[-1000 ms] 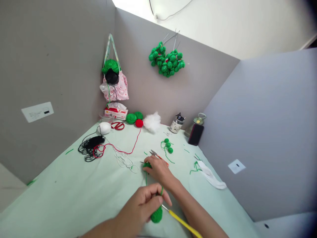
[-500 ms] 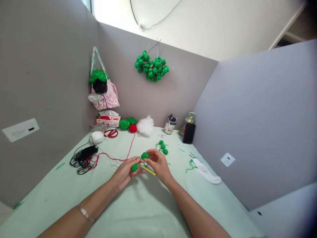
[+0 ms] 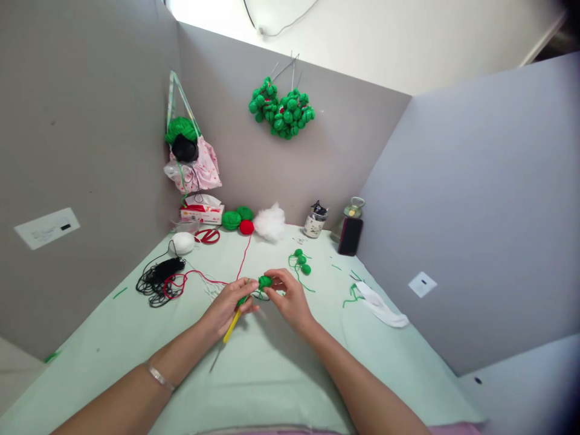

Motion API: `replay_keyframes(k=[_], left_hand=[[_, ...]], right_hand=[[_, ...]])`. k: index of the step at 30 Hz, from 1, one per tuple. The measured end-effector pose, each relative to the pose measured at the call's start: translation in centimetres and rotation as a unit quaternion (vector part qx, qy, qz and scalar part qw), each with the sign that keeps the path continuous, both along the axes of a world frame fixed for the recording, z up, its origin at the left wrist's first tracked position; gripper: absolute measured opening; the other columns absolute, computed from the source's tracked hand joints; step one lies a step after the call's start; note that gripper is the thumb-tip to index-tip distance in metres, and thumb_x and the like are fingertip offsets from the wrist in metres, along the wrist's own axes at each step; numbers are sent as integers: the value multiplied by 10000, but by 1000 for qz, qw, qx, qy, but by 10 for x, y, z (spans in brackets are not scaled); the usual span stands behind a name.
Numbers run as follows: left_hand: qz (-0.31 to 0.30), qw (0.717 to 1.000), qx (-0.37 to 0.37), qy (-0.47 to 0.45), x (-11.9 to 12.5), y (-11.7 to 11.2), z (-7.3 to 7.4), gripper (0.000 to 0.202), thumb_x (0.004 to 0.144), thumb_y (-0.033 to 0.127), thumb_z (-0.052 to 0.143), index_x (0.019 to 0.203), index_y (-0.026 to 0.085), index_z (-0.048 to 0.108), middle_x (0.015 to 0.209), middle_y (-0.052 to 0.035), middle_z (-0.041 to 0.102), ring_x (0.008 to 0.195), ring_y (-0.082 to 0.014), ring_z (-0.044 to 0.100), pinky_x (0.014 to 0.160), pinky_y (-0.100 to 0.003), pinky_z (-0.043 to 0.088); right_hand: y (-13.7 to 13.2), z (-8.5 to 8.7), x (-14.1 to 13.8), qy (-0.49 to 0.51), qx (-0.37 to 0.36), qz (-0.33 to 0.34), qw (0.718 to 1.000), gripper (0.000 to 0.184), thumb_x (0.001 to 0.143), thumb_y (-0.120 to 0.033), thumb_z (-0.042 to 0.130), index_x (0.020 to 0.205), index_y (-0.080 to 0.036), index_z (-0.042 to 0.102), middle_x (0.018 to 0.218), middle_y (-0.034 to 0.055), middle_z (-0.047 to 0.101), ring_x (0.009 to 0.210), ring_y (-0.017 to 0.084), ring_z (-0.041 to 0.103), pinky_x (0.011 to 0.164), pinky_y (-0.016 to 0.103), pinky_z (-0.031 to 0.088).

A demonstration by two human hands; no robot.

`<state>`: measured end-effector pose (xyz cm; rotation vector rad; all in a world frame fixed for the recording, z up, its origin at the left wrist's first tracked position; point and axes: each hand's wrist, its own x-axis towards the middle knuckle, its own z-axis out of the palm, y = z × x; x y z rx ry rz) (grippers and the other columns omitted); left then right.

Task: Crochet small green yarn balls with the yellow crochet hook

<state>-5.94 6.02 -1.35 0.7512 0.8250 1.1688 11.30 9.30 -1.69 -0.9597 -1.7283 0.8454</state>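
Note:
My left hand [image 3: 229, 307] is closed on a yellow-handled crochet hook [image 3: 231, 326], whose handle slants down and left out of the fingers. A small green crocheted piece [image 3: 265, 281] sits pinched in the fingertips of my right hand [image 3: 290, 299]. Both hands meet over the middle of the pale green table cover [image 3: 272, 368], with green yarn running between them.
A tangle of black and red yarn [image 3: 161, 279] lies at left, near a white ball [image 3: 183, 243] and red scissors [image 3: 209, 235]. Green and red yarn balls [image 3: 238, 220], white stuffing [image 3: 270, 222], a jar [image 3: 314, 225], a dark phone [image 3: 350, 236], small green pieces [image 3: 300, 261] and white cloth [image 3: 383, 310] surround the hands. Grey partitions enclose the table.
My left hand rose from near the table's front to meet my right hand in the middle. The yellow hook now slants down-left from my left hand; earlier it lay between the hands.

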Motion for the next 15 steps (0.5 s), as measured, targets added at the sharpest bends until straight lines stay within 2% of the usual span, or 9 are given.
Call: replay_keyframes(k=[5,9,12,15], left_hand=[[11,999,28,32,4,-3,1,352,707,383,892,780,186,610,472,130,407,395,-36,277,573,-238,555],[11,998,47,51,7,-3,-1,303,720,342,860,757,191,601,453,133,402,395,-43,263,566,-252,558],[2,997,52,59,8,-1,-4,286,693,313,855,711,191,597,417,136,379,387,-49,269,553,-257,552],[-10,997,52,57,8,2,-7,272,689,312,845,695,190,602,407,138,379,377,-46,264,539,-252,536]], right_hand=[[-6,1,-3,3,-26,15,1000,220,801,-248,715,1013,-205,677,974,40,695,830,179,682,844,363,583],[-4,1,-4,18,-80,37,996,158,817,-287,696,938,-189,670,864,29,702,771,174,677,739,321,561],[0,1,-3,33,-108,44,993,98,763,-223,690,851,-190,665,799,7,687,729,159,649,714,302,533],[3,1,-1,55,-134,56,988,113,702,-187,686,814,-191,672,770,-3,691,707,149,635,709,292,520]])
